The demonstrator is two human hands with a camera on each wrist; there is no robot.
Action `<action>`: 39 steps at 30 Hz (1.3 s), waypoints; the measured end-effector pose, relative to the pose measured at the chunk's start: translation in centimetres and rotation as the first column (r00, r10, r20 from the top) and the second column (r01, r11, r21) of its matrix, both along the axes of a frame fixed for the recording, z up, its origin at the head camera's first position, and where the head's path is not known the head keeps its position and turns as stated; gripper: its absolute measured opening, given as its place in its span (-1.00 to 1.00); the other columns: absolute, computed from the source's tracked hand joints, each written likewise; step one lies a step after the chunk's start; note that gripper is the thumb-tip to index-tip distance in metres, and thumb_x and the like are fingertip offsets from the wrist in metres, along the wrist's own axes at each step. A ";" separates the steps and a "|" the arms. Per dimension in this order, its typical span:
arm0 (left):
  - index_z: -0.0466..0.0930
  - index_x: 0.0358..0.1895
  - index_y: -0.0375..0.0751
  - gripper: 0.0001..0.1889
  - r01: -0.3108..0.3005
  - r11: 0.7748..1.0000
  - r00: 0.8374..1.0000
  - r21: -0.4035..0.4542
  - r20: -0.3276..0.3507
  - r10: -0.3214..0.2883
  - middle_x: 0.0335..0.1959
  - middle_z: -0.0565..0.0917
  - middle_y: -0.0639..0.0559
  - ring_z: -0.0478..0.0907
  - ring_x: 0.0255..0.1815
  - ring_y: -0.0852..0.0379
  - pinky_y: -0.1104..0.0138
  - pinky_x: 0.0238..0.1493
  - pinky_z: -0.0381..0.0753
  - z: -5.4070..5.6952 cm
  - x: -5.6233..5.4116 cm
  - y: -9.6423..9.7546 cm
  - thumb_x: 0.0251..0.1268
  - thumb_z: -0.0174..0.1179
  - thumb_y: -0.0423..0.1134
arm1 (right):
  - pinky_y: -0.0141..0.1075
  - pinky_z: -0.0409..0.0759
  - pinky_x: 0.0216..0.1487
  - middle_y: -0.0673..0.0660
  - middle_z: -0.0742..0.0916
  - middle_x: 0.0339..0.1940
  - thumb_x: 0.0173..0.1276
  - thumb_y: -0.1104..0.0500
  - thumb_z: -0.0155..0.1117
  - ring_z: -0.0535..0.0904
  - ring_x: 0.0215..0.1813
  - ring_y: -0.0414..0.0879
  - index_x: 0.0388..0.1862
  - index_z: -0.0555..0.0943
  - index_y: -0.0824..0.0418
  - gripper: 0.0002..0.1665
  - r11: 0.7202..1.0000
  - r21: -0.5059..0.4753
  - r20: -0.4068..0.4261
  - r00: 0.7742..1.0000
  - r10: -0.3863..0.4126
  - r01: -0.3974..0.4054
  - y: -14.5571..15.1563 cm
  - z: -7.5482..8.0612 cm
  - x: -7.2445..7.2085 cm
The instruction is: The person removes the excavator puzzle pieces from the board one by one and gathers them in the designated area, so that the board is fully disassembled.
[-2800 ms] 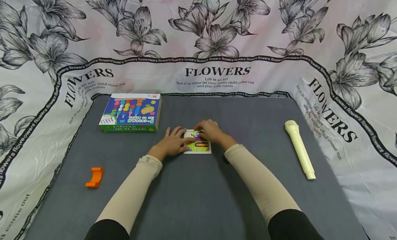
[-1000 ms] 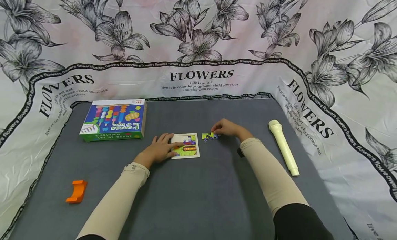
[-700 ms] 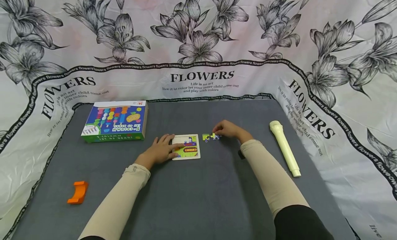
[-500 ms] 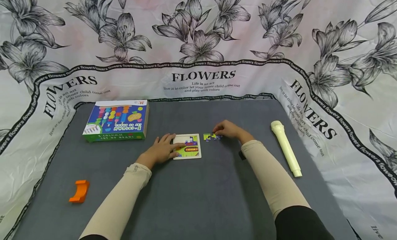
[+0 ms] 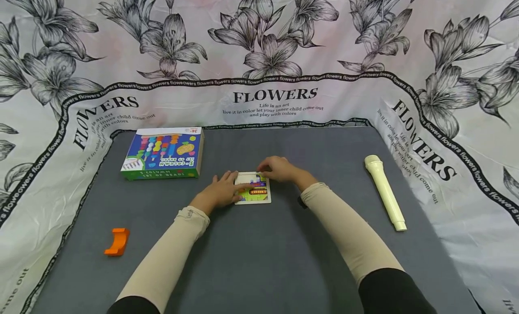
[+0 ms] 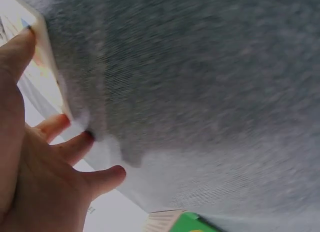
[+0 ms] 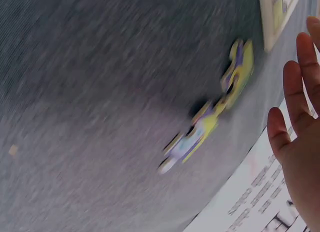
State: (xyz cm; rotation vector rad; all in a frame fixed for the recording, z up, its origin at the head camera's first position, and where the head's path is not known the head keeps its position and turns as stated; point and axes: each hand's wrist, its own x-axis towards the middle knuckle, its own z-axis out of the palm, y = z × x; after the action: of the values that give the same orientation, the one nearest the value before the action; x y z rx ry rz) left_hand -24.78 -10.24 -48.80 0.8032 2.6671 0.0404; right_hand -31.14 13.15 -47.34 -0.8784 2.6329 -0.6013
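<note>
Left hand (image 5: 220, 191): fingers wide, on jigsaw board (image 5: 246, 177). Right hand (image 5: 282, 169) at board's corner; finger grip unclear. Puzzle pieces (image 7: 204, 128) nearby.

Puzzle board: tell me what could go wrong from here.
The right hand might brush the loose pieces lying on the surface near the puzzle board and scatter them. The left hand has fingers on the board, so it could nudge fitted pieces, or the board might slide if the right hand pushes at its far right corner.
</note>
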 end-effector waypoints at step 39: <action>0.06 0.49 0.48 -0.43 -0.006 0.992 0.997 -0.127 0.078 0.016 0.47 0.08 -0.27 0.00 0.49 -0.34 -0.30 0.38 0.00 1.2 -0.7 1.4 0.49 -0.04 0.04 | -0.17 0.56 0.02 0.10 0.70 -0.12 0.42 0.32 0.16 0.60 -0.07 -0.08 -0.16 0.63 0.21 -0.88 0.989 -0.144 0.112 0.994 0.005 0.011 -1.1 0.1 -0.4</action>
State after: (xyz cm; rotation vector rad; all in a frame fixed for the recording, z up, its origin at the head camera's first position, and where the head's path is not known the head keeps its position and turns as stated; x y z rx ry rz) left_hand -25.48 -8.81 -47.62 0.7306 2.5702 -0.0919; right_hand -31.58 12.07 -47.29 -0.8548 2.5158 -0.8269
